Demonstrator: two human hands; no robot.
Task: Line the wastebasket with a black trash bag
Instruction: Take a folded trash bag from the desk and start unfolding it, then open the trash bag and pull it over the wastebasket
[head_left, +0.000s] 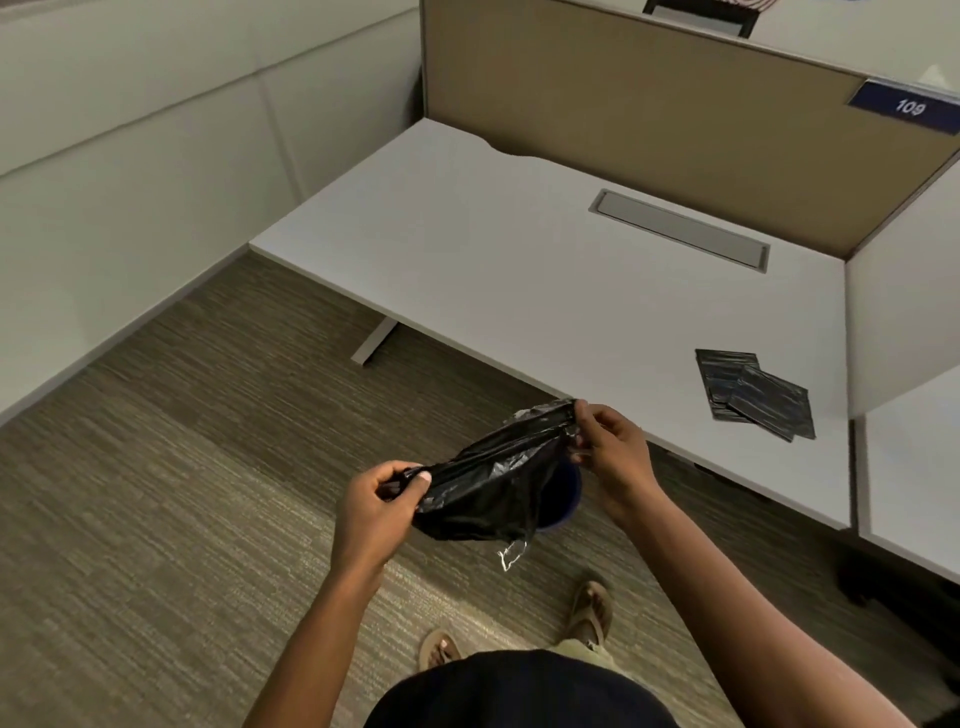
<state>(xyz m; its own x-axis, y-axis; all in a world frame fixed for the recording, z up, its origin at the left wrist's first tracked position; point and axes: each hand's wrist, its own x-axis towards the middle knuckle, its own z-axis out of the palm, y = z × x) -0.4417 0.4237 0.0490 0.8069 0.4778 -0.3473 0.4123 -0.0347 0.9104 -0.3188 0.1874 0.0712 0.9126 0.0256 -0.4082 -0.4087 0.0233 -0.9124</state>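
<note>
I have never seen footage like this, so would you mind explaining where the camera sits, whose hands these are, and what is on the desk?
There is no machine here. The single picture comes from a wide-angle camera worn on a person's head, looking forward and down, so you see their own arms from above.

The left hand and the right hand each pinch one end of a crumpled thin black plastic trash bag, stretching it between them. Just under the bag, a sliver of a round blue wastebasket shows; most of it is hidden.

On the white office desk lie two flat folded black plastic bags, overlapping, near the right end. A grey rectangular cable hatch is set into the desktop. Behind stands a tan partition panel. Below are striped brown carpet and the person's sandalled feet.
</note>
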